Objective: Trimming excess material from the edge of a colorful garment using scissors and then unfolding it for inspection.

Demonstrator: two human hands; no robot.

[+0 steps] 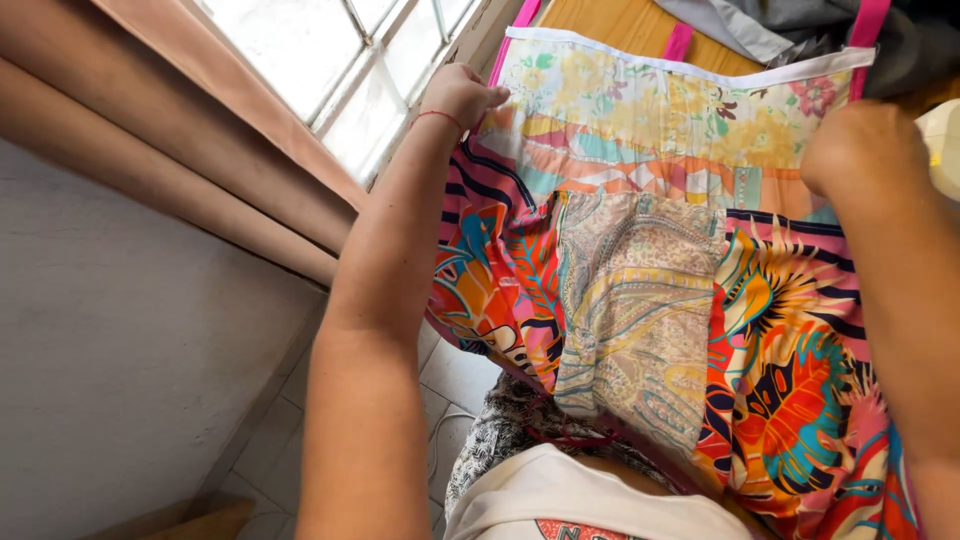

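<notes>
No packages, labels, signs or screens anywhere in view; only a red printed patch on a white shirt (590, 500) at six o'clock, low at the frame's edge, half cut off.

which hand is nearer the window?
Left. The left hand grips the colourful patchwork fabric at its edge right beside the window; the right hand holds the fabric's far side, well away.

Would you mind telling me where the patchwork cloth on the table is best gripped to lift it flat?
Probably at the two top corners of the patchwork cloth, along the white-edged hem, coming in from either side. The left hand and right hand already rest there, and the rest drapes off the table toward the lap.
</notes>
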